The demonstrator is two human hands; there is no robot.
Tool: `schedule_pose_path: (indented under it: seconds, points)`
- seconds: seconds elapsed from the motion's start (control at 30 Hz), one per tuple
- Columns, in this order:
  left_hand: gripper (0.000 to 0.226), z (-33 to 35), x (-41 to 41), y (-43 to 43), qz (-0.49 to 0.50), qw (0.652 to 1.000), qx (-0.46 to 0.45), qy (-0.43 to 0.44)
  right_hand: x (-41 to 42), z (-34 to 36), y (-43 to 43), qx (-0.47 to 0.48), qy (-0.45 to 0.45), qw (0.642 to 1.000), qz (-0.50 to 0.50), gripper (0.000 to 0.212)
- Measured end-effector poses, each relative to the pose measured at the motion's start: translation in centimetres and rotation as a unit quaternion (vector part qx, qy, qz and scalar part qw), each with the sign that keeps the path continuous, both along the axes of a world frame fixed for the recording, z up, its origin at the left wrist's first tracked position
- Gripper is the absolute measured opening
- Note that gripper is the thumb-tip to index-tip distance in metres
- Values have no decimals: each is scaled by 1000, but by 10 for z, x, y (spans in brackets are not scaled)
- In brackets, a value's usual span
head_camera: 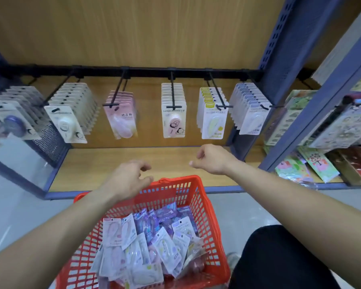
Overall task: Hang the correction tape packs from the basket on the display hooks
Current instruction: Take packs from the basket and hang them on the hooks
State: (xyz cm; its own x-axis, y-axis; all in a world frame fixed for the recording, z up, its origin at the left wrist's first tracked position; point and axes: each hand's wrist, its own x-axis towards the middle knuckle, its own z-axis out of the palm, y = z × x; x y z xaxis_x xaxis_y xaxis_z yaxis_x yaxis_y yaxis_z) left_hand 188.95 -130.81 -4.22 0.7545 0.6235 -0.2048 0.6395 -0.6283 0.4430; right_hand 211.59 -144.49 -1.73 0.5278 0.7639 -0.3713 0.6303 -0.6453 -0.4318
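Packs of correction tape (154, 243) lie loose and overlapping in the red basket (208, 207), a jumble of pink, purple, yellow-green and white cards. Each looks light: a thin card back with a clear blister over the dispenser, stiff enough to keep flat but easy to bend, and the blister face is probably slick. The best hold is likely a pinch on the card edge just below the hang hole (180, 222), which leaves the slot free for the prong. The left hand (127, 178) hovers over the basket's far rim, fingers relaxed and half bent, empty. The right hand (214, 160) is beyond the basket's far right corner, fingers curled in, holding nothing visible. Beyond and above the basket, display hooks (172, 90) jut from a black rail (146, 70), all carrying packs already; the pink row (121, 113) looks the shortest. Each prong ends in a small crossbar, which a slot must clear. Beyond the basket lies a wooden shelf board (104, 163). Sticker sheets (317, 163) sit on the shelving to the basket's right, and a dark-clad leg (279, 257) is beside it.
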Motion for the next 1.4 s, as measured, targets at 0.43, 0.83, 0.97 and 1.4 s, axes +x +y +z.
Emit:
schedule_pose_path:
  seconds: [0.43,0.83,0.97,1.4]
  points:
    - [70,-168,-125,-19,-19,960,-88,263,-101,-186,7,-93,106,989,49,35]
    - [84,-271,-107,-17,102,961,-101,236,-132,-307,46,-42,92,992,77,56]
    - [81,-281,-118,-31,94,972,-107,187,-151,-324,61,-70,134,987,56,61]
    - [87,-281,-120,-26,326,927,-181,36,-166,-325,50,-21,182,983,19,57]
